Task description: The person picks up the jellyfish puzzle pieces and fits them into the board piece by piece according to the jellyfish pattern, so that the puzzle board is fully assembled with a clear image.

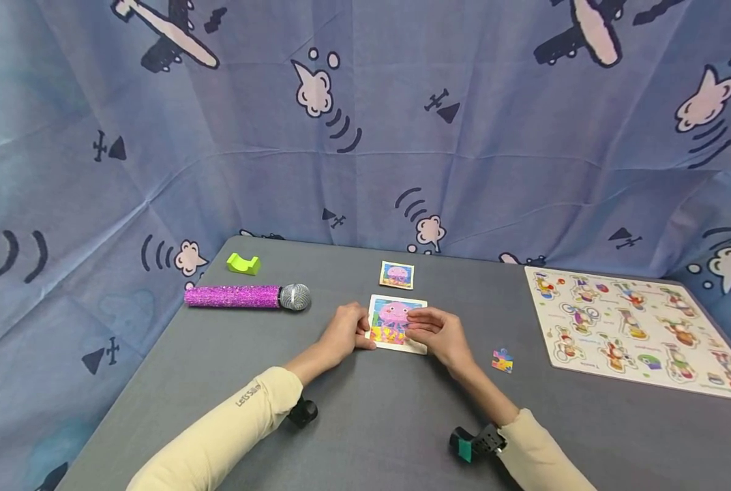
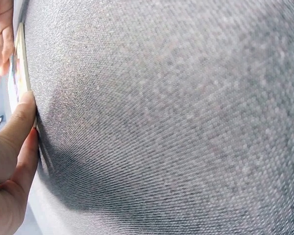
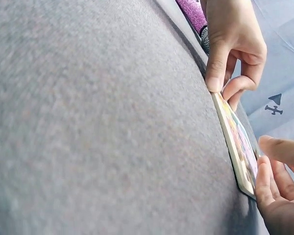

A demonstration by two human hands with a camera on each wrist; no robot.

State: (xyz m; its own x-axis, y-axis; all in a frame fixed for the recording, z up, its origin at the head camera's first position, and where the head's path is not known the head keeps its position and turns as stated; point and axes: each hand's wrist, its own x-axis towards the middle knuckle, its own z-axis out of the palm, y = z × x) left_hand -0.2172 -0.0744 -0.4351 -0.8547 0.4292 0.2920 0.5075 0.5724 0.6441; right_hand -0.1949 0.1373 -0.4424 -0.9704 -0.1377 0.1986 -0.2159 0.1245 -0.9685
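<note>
A small square jigsaw puzzle (image 1: 395, 316) with a pink jellyfish picture and a pale frame lies on the grey table. My left hand (image 1: 344, 332) pinches its left edge; in the left wrist view the thumb (image 2: 22, 113) lies on the frame. Over the puzzle's right part is my right hand (image 1: 441, 337), its fingers fairly straight and at the picture. Those fingers hide part of the picture, and I see no piece clearly between them. A loose colourful puzzle piece (image 1: 502, 361) lies right of the right hand. Just behind the puzzle is a smaller jellyfish picture card (image 1: 397, 275).
On the left lie a glittery purple microphone (image 1: 236, 296) and a bright green curved block (image 1: 243, 264). A large white board with pictured figures (image 1: 540, 317) lies at the right. A blue patterned curtain (image 1: 365, 170) hangs behind the grey table (image 1: 371, 416).
</note>
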